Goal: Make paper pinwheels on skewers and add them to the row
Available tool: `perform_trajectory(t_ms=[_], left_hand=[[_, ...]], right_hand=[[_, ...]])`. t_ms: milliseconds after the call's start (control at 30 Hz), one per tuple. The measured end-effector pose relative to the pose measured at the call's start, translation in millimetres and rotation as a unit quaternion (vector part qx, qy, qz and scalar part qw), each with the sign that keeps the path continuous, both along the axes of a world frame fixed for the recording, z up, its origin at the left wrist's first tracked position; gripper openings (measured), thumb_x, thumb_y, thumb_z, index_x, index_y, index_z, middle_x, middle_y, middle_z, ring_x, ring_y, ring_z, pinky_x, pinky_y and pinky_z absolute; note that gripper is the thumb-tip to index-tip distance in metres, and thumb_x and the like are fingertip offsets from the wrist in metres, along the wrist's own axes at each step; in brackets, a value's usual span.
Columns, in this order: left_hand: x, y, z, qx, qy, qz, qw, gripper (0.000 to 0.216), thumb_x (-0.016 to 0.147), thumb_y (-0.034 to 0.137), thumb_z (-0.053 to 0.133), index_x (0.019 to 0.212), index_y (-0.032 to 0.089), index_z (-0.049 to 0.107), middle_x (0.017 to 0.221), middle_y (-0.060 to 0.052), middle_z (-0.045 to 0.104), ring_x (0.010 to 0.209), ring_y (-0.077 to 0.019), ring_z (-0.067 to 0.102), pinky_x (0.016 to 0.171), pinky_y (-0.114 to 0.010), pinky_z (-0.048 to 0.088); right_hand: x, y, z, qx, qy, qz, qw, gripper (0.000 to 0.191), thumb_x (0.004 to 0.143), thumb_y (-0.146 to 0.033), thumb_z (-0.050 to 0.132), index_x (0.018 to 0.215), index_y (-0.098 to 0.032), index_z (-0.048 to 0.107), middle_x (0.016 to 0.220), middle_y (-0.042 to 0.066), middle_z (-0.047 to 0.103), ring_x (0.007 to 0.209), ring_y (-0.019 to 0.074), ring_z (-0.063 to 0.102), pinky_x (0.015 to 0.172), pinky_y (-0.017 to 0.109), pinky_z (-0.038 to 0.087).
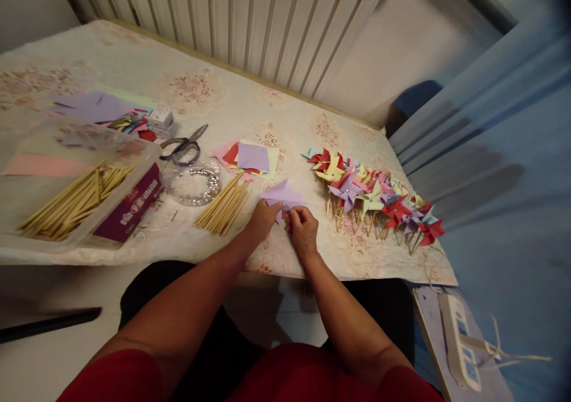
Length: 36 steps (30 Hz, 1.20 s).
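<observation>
A light purple sheet of paper [285,194], cut and partly folded, is between my two hands just above the table. My left hand [264,219] pinches its lower left part with thumb and fingers. My right hand [304,229] is closed in a pinch at the paper's lower right edge; whether a small item also sits in those fingertips is hidden. Left of my hands lies a bundle of thin wooden sticks [223,206]. Behind it is a stack of coloured paper squares [253,157], purple on top. Finished paper pinwheels [372,197] on sticks are crowded together at the right.
A clear plastic tub [147,146] with more sticks [75,203] stands on the left. Near it are a round clear case of pins [194,183], scissors [184,146], a small white box [160,118] and paper scraps [134,122]. A power strip [461,342] lies at lower right, beside a blue curtain [504,170].
</observation>
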<state>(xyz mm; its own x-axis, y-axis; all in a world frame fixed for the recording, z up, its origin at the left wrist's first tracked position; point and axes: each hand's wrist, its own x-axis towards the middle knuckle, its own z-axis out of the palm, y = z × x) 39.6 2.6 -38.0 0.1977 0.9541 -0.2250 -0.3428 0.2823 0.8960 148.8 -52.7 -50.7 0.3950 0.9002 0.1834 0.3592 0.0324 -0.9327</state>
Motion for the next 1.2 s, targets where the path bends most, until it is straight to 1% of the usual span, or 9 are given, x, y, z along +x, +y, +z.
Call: perform_trajectory(t_ms=[133,333,433,600,800,933,1033,1200], left_hand=[[-1,0,-3.6,0.037,0.077,-0.009,0.996,0.013,0.071,0.026,0.063,0.071,0.013,0.063,0.064,0.000,0.062,0.059,-0.0116,0.055,0.061,-0.024,0.047],[-2,1,-3.9,0.055,0.131,-0.013,0.990,0.012,0.073,0.023,0.059,0.068,0.012,0.062,0.058,0.002,0.059,0.057,-0.0117,0.054,0.059,-0.024,0.045],[-2,2,-3.2,0.058,0.162,-0.017,0.985,0.013,0.074,0.023,0.058,0.070,0.012,0.063,0.060,0.001,0.061,0.056,-0.0120,0.055,0.058,-0.024,0.045],[0,3,-7.3,0.091,0.216,-0.017,0.972,0.015,0.075,0.024,0.056,0.071,0.012,0.065,0.066,-0.001,0.065,0.064,-0.0144,0.058,0.063,-0.026,0.047],[1,2,-7.5,0.119,0.201,-0.032,0.972,0.016,0.075,0.020,0.052,0.076,0.014,0.066,0.068,-0.001,0.066,0.070,-0.0153,0.061,0.066,-0.024,0.050],[1,1,-6.7,0.138,0.208,-0.033,0.968,0.013,0.073,0.016,0.052,0.070,0.015,0.065,0.065,0.000,0.065,0.069,-0.0148,0.059,0.066,-0.023,0.049],[1,1,-8.0,0.140,0.202,-0.038,0.969,0.014,0.075,0.016,0.052,0.071,0.015,0.065,0.066,0.000,0.065,0.071,-0.0158,0.061,0.069,-0.024,0.049],[3,2,-9.8,0.152,0.213,-0.035,0.964,0.013,0.077,0.019,0.057,0.077,0.015,0.069,0.073,-0.002,0.069,0.077,-0.0166,0.063,0.076,-0.026,0.050]], right_hand=[[0,2,-1.0,-0.010,0.029,-0.006,1.000,0.019,0.086,-0.041,0.057,0.081,-0.022,0.059,0.065,-0.003,0.067,0.046,0.0122,0.055,0.052,0.025,0.045],[0,5,-1.2,-0.011,0.058,-0.007,0.998,0.018,0.084,-0.040,0.059,0.082,-0.022,0.060,0.063,-0.004,0.067,0.046,0.0126,0.056,0.050,0.025,0.046],[0,6,-1.0,-0.008,0.063,-0.008,0.998,0.018,0.083,-0.039,0.059,0.081,-0.022,0.059,0.062,-0.004,0.067,0.045,0.0124,0.056,0.047,0.024,0.044],[1,7,-2.0,-0.010,0.064,-0.012,0.998,0.019,0.083,-0.040,0.059,0.079,-0.021,0.059,0.060,-0.004,0.065,0.045,0.0120,0.056,0.046,0.024,0.043],[-1,6,5.2,-0.019,0.060,-0.028,0.998,0.020,0.081,-0.041,0.058,0.076,-0.022,0.057,0.056,-0.005,0.060,0.043,0.0117,0.052,0.043,0.024,0.039],[-3,6,11.1,-0.037,0.058,-0.034,0.997,0.021,0.081,-0.042,0.057,0.074,-0.023,0.056,0.058,-0.003,0.062,0.047,0.0139,0.056,0.044,0.025,0.039],[-3,6,9.8,-0.048,0.054,-0.035,0.997,0.022,0.081,-0.044,0.056,0.074,-0.023,0.055,0.057,-0.003,0.060,0.049,0.0146,0.056,0.044,0.025,0.039],[1,5,3.7,-0.046,0.044,-0.035,0.997,0.024,0.082,-0.046,0.056,0.075,-0.023,0.055,0.054,-0.005,0.056,0.046,0.0130,0.051,0.047,0.025,0.040]])
